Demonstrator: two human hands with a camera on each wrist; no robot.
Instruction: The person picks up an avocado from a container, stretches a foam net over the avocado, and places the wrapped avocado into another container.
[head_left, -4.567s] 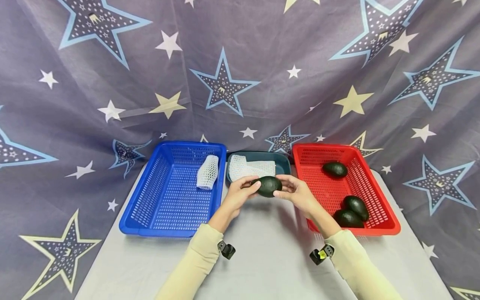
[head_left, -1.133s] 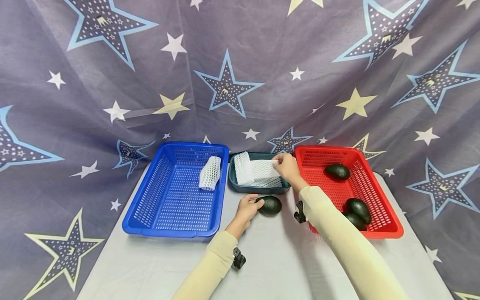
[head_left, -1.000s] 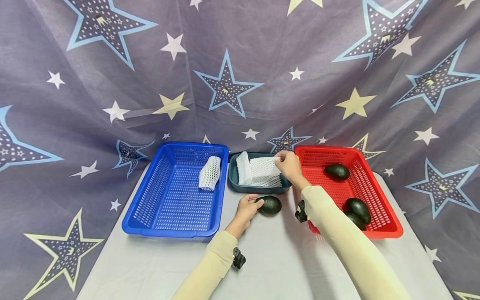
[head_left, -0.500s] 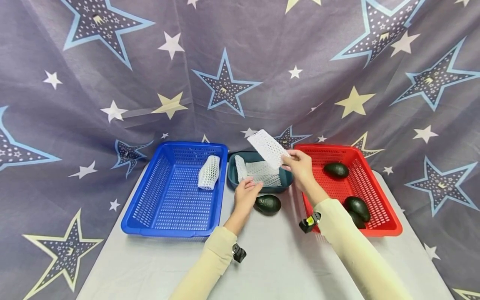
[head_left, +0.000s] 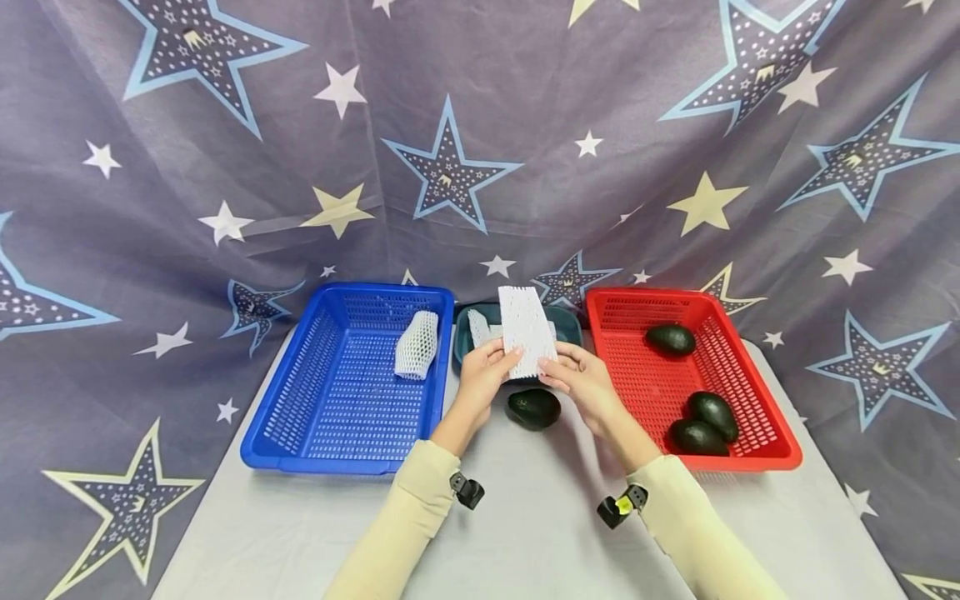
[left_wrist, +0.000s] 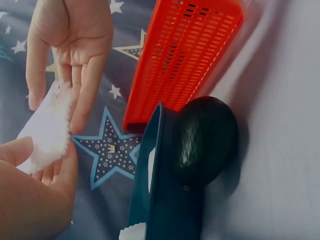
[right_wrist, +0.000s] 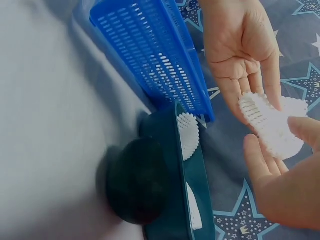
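Observation:
A flat white foam net sleeve (head_left: pixel 527 327) is held upright between both hands over the small dark green tray (head_left: pixel 567 325). My left hand (head_left: pixel 480 380) pinches its lower left edge, thumb in front and fingers behind. On the lower right edge, my right hand (head_left: pixel 587 385) pinches it the same way. In the right wrist view the mouth of the foam sleeve (right_wrist: pixel 272 122) looks slightly parted. Just below the hands, a dark green avocado (head_left: pixel 534 409) lies on the table against the tray's near side. More foam sleeves (head_left: pixel 478 327) lie in the tray, partly hidden.
At left stands a blue basket (head_left: pixel 258 454) with an avocado-sized bulging foam sleeve (head_left: pixel 417 344) inside. A red basket (head_left: pixel 783 457) at right holds 3 avocados (head_left: pixel 697 437). A star-printed curtain (head_left: pixel 450 242) hangs behind the white table (head_left: pixel 525 517).
The avocado was put down on the table by my left hand. My right hand took a foam sleeve from the tray and raised it, and my left hand came up to grip it too.

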